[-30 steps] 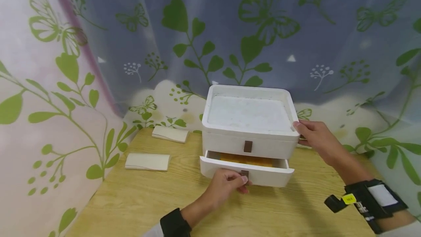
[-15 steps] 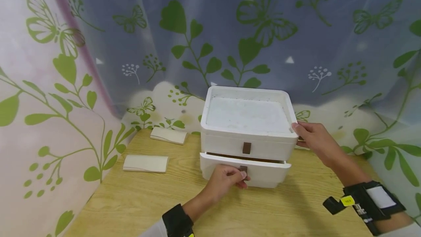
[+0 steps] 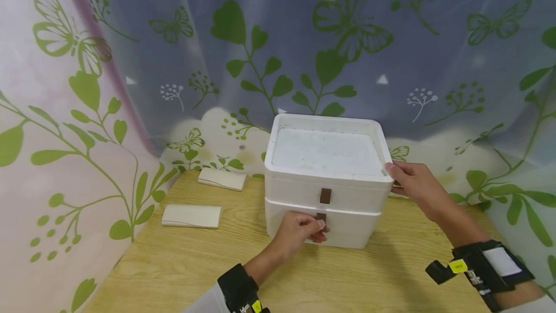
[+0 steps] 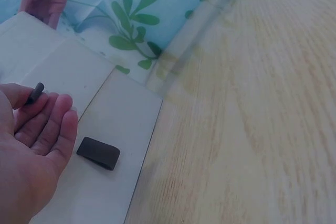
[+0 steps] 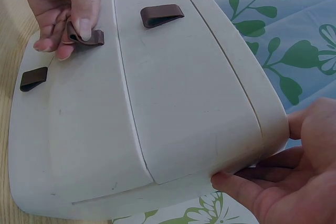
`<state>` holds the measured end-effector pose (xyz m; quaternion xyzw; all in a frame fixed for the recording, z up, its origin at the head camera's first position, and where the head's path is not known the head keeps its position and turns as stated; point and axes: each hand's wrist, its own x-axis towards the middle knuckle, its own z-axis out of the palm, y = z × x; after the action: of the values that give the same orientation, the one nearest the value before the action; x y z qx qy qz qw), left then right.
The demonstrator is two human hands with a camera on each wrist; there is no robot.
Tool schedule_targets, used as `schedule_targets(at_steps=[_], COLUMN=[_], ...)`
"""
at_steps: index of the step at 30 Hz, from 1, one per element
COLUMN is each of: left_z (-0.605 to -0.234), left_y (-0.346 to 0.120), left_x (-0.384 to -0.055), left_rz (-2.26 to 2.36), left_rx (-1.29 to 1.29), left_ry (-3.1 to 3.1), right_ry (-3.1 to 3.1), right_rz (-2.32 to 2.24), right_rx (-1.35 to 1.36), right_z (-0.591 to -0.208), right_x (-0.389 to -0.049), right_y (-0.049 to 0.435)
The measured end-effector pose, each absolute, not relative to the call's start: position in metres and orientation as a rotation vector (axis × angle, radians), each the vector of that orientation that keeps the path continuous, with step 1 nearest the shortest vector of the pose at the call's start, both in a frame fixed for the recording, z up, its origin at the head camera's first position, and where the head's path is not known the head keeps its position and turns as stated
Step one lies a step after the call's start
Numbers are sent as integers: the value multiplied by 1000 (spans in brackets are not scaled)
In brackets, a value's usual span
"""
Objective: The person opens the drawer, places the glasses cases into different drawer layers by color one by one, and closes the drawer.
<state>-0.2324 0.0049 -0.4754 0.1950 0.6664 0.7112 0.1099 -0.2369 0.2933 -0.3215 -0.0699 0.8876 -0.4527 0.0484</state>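
Seating the middle drawer (image 3: 347, 219) cleanly is the step I judge to be in hand, and it asks for an even push straight toward 12 o'clock, without letting the front skew. My left grip (image 3: 299, 228), at about 6 o'clock of the white chest (image 3: 284, 187), is together, thumb and finger pinching the brown tab (image 5: 97, 38). A bendy-looking tab like this should pull better than it pushes, so I'd put the pressure through knuckles or fingertips on the drawer's face. My right grip (image 3: 417, 185) is clamped round the chest's 4 o'clock corner, thumb on the top rim — a good brace, I think, as long as it stays firm and keeps the chest from sliding back over the surface (image 3: 173, 269). The chest itself stands just right of the middle in the head view, the two folded cream pieces (image 3: 192, 216) (image 3: 223, 178) lying apart from it toward 9 o'clock. What differs: half a second ago the middle drawer stood proud, with a dark slit along its top — now its front looks flush and only a thin seam shows. My left grip has gone inward with it; my right holds the same corner.
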Motion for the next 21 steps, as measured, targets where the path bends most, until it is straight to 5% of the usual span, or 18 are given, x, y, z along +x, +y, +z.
schedule_targets(at_steps=[21], left_z=[-474], left_y=[-1], left_x=[-234], left_rz=[2026], left_rx=[517], left_ry=[2007], right_ry=[2729], right_rz=[-1370], right_rx=[-228], right_z=[-323], right_x=[-237], right_y=[294])
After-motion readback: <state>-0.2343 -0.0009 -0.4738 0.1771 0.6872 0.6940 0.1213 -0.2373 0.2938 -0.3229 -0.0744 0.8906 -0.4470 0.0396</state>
